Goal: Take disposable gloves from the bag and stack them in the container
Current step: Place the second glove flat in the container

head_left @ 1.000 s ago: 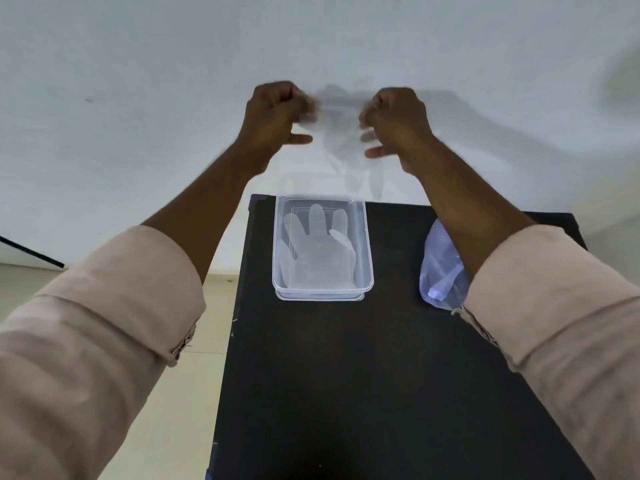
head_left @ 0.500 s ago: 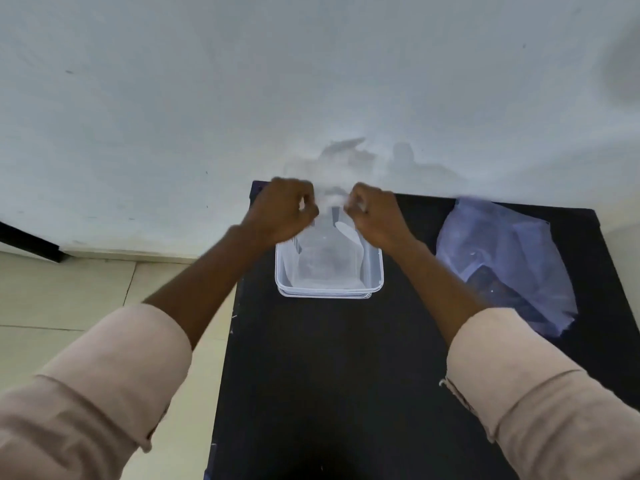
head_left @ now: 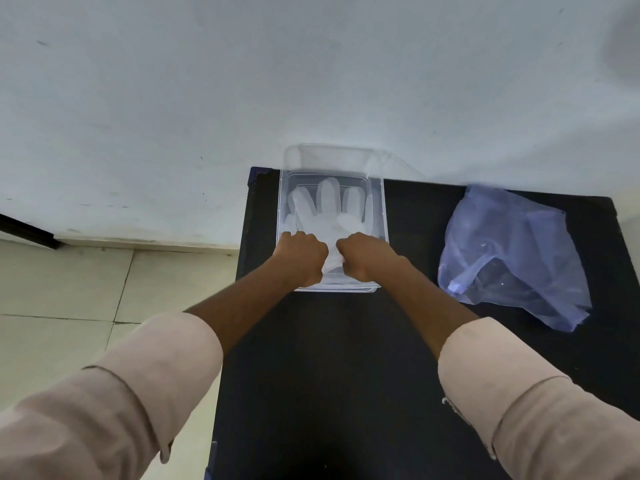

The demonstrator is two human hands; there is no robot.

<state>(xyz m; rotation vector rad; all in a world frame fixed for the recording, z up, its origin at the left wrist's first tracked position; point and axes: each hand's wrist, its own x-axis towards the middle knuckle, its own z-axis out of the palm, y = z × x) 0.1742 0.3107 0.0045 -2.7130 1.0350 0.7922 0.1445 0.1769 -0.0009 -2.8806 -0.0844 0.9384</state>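
One black table (head_left: 346, 375). One clear plastic container (head_left: 383, 209) at its far edge against the wall. Inside: translucent gloves (head_left: 325, 209) lying flat, fingers toward the wall; count in the stack cannot be told. Two hands: left hand (head_left: 302, 256) and right hand (head_left: 362, 256), each curled closed, pinching the top glove's cuff over the container's near end. One bluish bag (head_left: 512, 251), crumpled, well right of the container.

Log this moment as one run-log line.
step: laying glove in container | left hand: gripping cuff | right hand: gripping cuff | bag: right of container, on table
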